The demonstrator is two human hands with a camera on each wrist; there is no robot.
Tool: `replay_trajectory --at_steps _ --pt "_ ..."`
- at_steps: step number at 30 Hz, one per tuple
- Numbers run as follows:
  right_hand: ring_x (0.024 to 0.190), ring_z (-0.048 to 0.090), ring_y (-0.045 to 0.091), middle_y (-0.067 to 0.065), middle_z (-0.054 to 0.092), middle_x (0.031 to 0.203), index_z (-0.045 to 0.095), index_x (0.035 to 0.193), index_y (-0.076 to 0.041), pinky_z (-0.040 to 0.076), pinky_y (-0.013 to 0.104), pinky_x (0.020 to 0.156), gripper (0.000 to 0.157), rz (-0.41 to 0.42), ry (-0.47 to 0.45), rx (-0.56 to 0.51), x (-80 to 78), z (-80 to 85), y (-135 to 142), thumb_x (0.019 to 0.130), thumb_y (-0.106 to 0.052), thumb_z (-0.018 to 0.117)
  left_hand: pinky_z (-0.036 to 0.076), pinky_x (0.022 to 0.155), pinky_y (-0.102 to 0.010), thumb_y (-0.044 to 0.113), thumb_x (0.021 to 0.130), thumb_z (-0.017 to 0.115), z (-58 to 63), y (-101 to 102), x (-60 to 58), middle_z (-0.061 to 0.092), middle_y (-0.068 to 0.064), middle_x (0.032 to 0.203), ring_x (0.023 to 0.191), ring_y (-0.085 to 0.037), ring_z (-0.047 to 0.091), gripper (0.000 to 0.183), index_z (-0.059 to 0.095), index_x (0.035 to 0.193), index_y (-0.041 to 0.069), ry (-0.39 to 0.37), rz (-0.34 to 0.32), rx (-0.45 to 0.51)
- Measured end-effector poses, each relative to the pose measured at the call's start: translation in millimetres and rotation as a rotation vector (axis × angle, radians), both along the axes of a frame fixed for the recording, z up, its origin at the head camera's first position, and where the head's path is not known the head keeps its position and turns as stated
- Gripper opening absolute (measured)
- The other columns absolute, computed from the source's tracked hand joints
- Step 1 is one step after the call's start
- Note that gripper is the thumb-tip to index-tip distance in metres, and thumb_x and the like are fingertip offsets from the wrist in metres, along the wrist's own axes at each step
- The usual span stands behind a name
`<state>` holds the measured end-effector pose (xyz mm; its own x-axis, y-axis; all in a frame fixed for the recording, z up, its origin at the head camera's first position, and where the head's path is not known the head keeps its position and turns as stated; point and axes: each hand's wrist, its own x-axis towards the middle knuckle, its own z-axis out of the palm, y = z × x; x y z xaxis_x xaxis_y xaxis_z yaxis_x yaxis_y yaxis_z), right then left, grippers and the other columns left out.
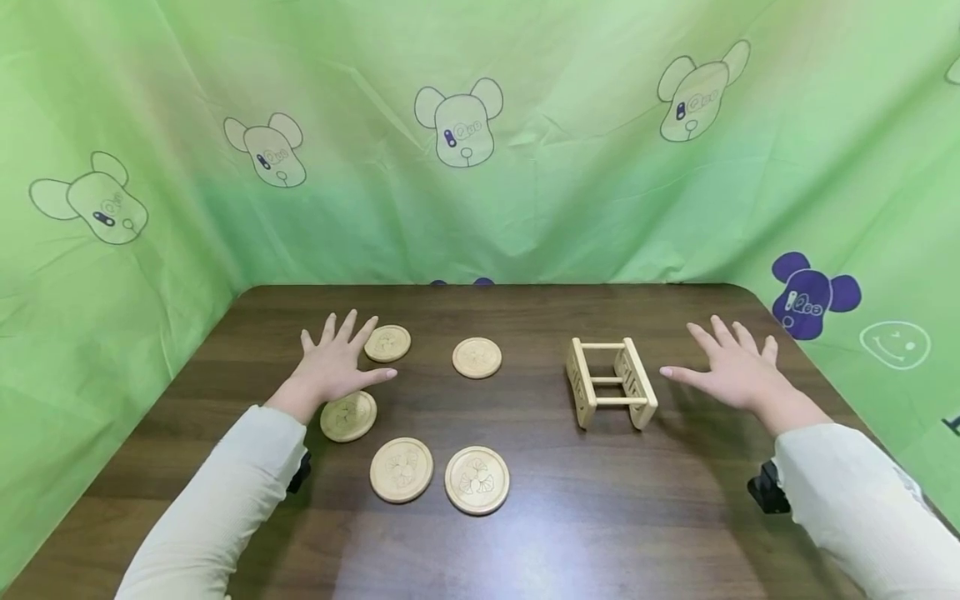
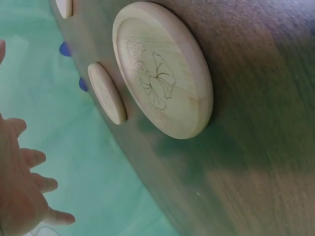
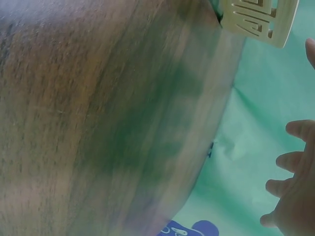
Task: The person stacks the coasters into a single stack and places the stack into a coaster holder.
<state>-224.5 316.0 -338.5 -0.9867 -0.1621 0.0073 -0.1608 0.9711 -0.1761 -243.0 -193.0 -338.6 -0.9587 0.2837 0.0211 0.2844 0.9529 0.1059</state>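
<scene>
My left hand (image 1: 330,367) hovers over the left side of the table with its fingers spread, holding nothing. Close around it are round wooden coasters: one coaster (image 1: 348,417) below the wrist, partly covered by it, and another coaster (image 1: 387,343) beyond the thumb. In the left wrist view a coaster (image 2: 162,73) shows an engraved leaf pattern and a raised rim. On the other side, my right hand (image 1: 738,371) is spread in the air, holding nothing. Left of its thumb stands a small wooden rack (image 1: 611,383) with cut-out side panels and thin crossbars.
More coasters lie flat on the dark wooden table (image 1: 555,517): one coaster (image 1: 477,357) toward the back middle, one coaster (image 1: 401,470) and another coaster (image 1: 477,481) nearer the front. A green curtain (image 1: 570,200) with printed bear heads hangs behind the table and along its sides.
</scene>
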Motion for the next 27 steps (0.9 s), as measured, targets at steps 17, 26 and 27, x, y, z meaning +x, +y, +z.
replay_trajectory --at_steps 17,26,27 --pt "0.121 0.001 0.048 0.030 0.006 0.136 0.017 0.136 -0.001 -0.012 0.062 0.086 0.090 0.081 0.036 -0.017 2.4 1.1 -23 0.076 -0.062 0.044 0.000 0.087 -0.066 0.068 0.073 0.041 5.3 28 -8.2 0.001 -0.015 0.142 0.125 -0.039 -0.004 0.088 0.011 0.140 0.020 -0.026 -0.069 0.036" --pt "0.121 0.004 0.046 0.031 0.007 0.136 0.020 0.135 0.003 -0.005 0.063 0.088 0.089 0.149 0.029 -0.067 5.2 -2.2 -37 0.076 -0.058 0.049 0.001 0.088 -0.066 0.065 0.074 0.044 7.8 49 -15.5 0.002 -0.014 0.143 0.126 -0.039 -0.002 0.086 0.010 0.140 0.021 -0.037 -0.119 0.024" --pt "0.121 0.004 0.046 0.031 0.008 0.136 0.020 0.134 0.004 -0.004 0.063 0.088 0.090 0.158 0.028 -0.073 5.6 -2.7 -38 0.076 -0.058 0.049 0.002 0.088 -0.065 0.066 0.073 0.043 7.8 52 -16.5 0.003 -0.014 0.142 0.126 -0.039 -0.001 0.087 0.010 0.140 0.021 -0.037 -0.125 0.020"
